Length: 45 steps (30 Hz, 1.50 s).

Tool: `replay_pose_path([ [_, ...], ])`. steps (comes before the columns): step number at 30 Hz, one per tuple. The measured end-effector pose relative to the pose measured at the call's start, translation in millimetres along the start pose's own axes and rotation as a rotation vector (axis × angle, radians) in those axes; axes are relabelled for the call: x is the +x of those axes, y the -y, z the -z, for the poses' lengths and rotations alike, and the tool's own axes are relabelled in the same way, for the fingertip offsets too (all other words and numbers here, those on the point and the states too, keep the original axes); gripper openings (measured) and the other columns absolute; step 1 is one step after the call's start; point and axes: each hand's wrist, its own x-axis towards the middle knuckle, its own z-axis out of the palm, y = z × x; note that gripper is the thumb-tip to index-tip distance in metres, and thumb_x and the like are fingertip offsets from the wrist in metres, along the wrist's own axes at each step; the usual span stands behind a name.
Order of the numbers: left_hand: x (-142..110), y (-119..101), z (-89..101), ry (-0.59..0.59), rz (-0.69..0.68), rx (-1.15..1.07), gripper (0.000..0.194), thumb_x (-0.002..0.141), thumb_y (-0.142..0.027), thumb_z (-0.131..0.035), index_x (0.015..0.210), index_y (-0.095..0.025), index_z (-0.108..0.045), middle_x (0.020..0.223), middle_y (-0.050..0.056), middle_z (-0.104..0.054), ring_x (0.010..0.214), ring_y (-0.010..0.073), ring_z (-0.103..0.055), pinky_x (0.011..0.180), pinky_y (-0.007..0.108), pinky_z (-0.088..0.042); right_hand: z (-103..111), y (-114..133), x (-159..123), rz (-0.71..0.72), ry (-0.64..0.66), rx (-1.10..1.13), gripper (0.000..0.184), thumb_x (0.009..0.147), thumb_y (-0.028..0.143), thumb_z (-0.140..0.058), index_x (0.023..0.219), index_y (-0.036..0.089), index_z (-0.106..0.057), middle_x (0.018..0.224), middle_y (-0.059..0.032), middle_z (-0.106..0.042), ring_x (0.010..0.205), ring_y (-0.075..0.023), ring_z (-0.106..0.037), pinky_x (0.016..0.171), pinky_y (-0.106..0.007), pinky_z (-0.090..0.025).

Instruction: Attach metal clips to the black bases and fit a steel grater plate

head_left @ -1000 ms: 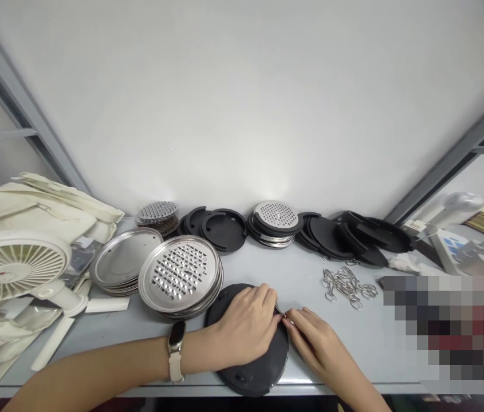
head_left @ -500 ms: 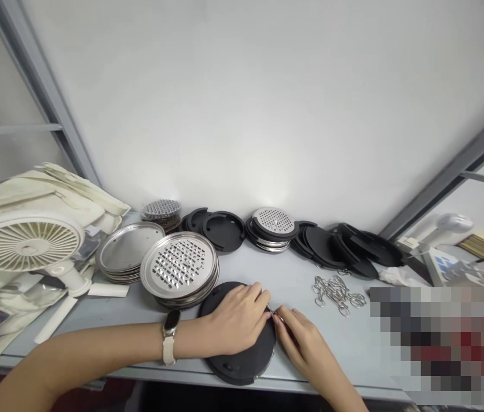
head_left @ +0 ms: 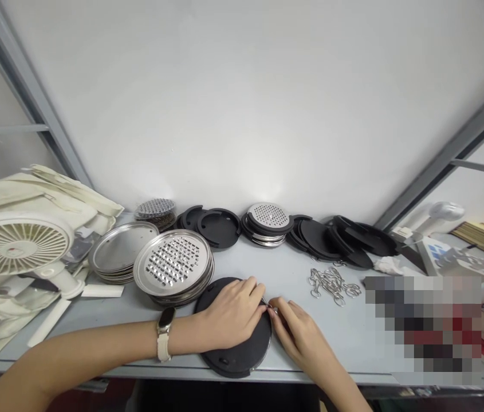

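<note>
A black round disc [head_left: 244,357] lies at the table's front edge, a thin metal rim showing at its lower right. My left hand [head_left: 228,312] rests across it, fingers closed over its right edge. At that edge my right hand [head_left: 297,329] pinches a small shiny metal wire clip [head_left: 271,307], its thumb and forefinger almost touching my left fingertips. Most of the clip is hidden by fingers. A stack of round metal grater plates [head_left: 175,266] stands just behind my left hand. To the right sits a pile of metal wire clips [head_left: 331,283].
Flat metal plates [head_left: 124,246] are stacked at the left, near a white fan [head_left: 16,243]. Black round parts [head_left: 220,229] and an assembled grater stack [head_left: 270,220] line the wall. More black discs [head_left: 321,237] lie behind the clips. A blurred patch covers the right front.
The whole scene has shifted slightly left and up with the camera. Both hands stay at the disc's right edge; the finger pose is almost the same.
</note>
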Motion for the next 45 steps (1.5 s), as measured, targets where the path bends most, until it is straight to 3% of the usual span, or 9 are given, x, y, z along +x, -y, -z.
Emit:
replay_pose_path([
  [16, 0.4, 0.5, 1.8, 0.003, -0.012, 0.015, 0.012, 0.096, -0.024, -0.034, 0.094, -0.018, -0.044, 0.094, 0.005, -0.051, 0.082, 0.02, -0.051, 0.074, 0.033, -0.046, -2.1, -6.1, -4.3, 0.095, -0.108, -0.057, 0.024, 0.098, 0.015, -0.035, 0.075, 0.021, -0.04, 0.065, -0.0001, -0.047, 0.06, -0.0164, -0.043, 0.059, -0.029, -0.035],
  [23, -0.3, 1.2, 2.0, -0.008, -0.021, 0.012, 0.011, 0.095, -0.023, -0.035, 0.091, -0.018, -0.044, 0.091, 0.005, -0.051, 0.079, 0.0197, -0.051, 0.07, 0.033, -0.045, 1.3, -3.1, -6.5, 0.155, -0.205, -0.085, 0.014, 0.095, 0.011, -0.043, 0.093, 0.017, -0.055, 0.072, -0.004, -0.054, 0.066, -0.0176, -0.046, 0.063, -0.032, -0.038],
  [28, -0.2, 1.2, 2.2, -0.019, -0.017, 0.01, 0.01, 0.095, -0.023, -0.036, 0.091, -0.018, -0.044, 0.091, 0.005, -0.051, 0.079, 0.0198, -0.051, 0.071, 0.033, -0.046, 0.8, -3.0, -10.4, 0.173, -0.246, -0.068, 0.014, 0.092, 0.009, -0.048, 0.101, 0.017, -0.056, 0.076, -0.005, -0.054, 0.069, -0.0182, -0.047, 0.063, -0.032, -0.038],
  [33, -0.8, 1.9, 1.9, -0.021, -0.018, -0.001, 0.007, 0.094, -0.022, -0.038, 0.091, -0.019, -0.043, 0.092, 0.005, -0.051, 0.079, 0.0194, -0.051, 0.071, 0.033, -0.046, 0.0, 3.4, -11.8, 0.056, -0.131, 0.19, 0.007, 0.095, 0.016, -0.046, 0.093, 0.02, -0.051, 0.076, -0.0012, -0.052, 0.07, -0.0155, -0.049, 0.066, -0.029, -0.04],
  [36, -1.2, 2.5, 0.8, -0.019, -0.022, 0.0, 0.005, 0.094, -0.021, -0.039, 0.091, -0.019, -0.043, 0.092, 0.004, -0.051, 0.079, 0.0195, -0.051, 0.071, 0.033, -0.046, 0.2, 14.5, -11.3, -0.097, -0.028, 0.35, 0.016, 0.097, 0.024, -0.042, 0.082, 0.021, -0.045, 0.072, 0.0019, -0.048, 0.065, -0.0127, -0.047, 0.062, -0.025, -0.039],
  [39, -1.3, 2.8, 0.4, -0.015, -0.02, -0.004, 0.005, 0.094, -0.021, -0.038, 0.092, -0.019, -0.043, 0.092, 0.005, -0.051, 0.079, 0.0197, -0.051, 0.071, 0.033, -0.046, -3.1, 24.1, -11.8, -0.214, -0.015, 0.439, 0.02, 0.1, 0.028, -0.035, 0.082, 0.022, -0.041, 0.066, 0.0047, -0.043, 0.058, -0.0112, -0.041, 0.057, -0.022, -0.037],
  [45, 0.2, 2.3, 2.3, 0.003, -0.022, -0.014, 0.004, 0.093, -0.02, -0.04, 0.09, -0.019, -0.042, 0.092, 0.004, -0.051, 0.079, 0.0193, -0.052, 0.07, 0.032, -0.045, -13.4, 24.8, -12.4, -0.182, -0.095, 0.37, 0.02, 0.098, 0.026, -0.038, 0.079, 0.022, -0.04, 0.068, 0.0046, -0.041, 0.059, -0.0115, -0.039, 0.058, -0.023, -0.034],
])
